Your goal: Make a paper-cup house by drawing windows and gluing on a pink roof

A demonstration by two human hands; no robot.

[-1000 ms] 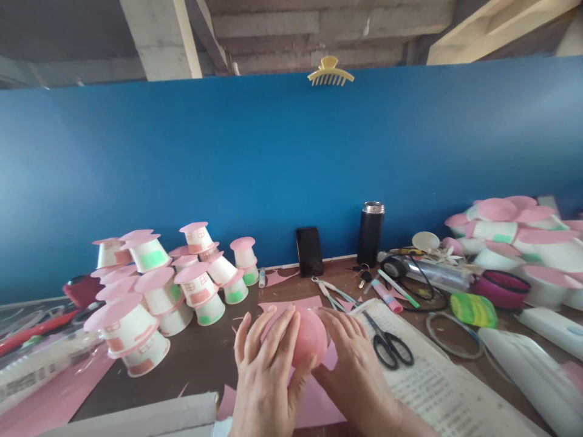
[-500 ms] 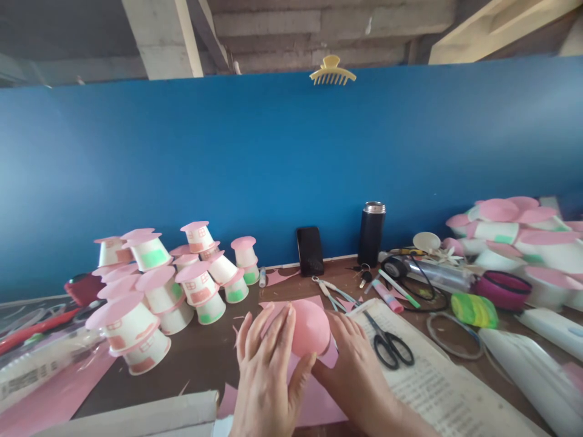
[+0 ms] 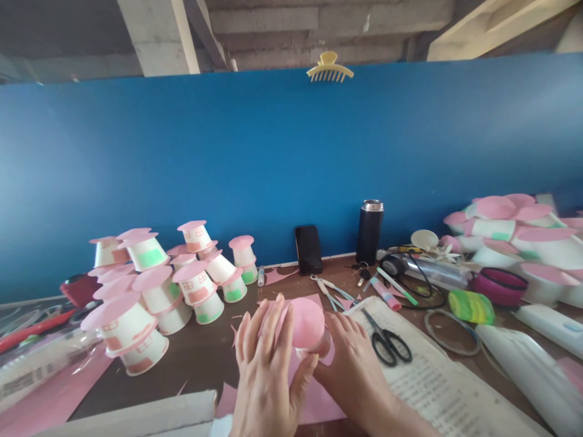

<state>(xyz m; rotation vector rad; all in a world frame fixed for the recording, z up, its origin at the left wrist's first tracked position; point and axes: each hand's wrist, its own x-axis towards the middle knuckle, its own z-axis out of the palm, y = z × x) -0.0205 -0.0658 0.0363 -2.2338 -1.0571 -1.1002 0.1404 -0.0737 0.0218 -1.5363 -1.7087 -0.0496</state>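
Note:
A paper cup topped with a round pink paper disc (image 3: pixel 308 323) is between my two hands, above the middle of the table's near side. My left hand (image 3: pixel 268 358) lies along the disc's left side, its fingers long and close together and its thumb at the near edge. Around the cup's right side curls my right hand (image 3: pixel 353 364), its fingertips hidden behind it. Most of the cup's wall is covered by the hands. Under them lies a pink paper sheet (image 3: pixel 319 400). Black-handled scissors (image 3: pixel 387 344) rest on a printed page (image 3: pixel 423 388) just right of my right hand.
Stacked paper cups with pink discs (image 3: pixel 132 328) stand on the left, and more cups (image 3: pixel 542 243) are heaped at the far right. A phone (image 3: pixel 308 250) and a black bottle (image 3: pixel 370 232) stand by the blue partition (image 3: pixel 228 152). Pliers (image 3: pixel 328 294) and markers (image 3: pixel 386 294) lie before them.
The disc-topped cup has tilted slightly between my hands, and a bit of its wall now shows below the disc. Both hands stay nearly in place; the view has shifted a little.

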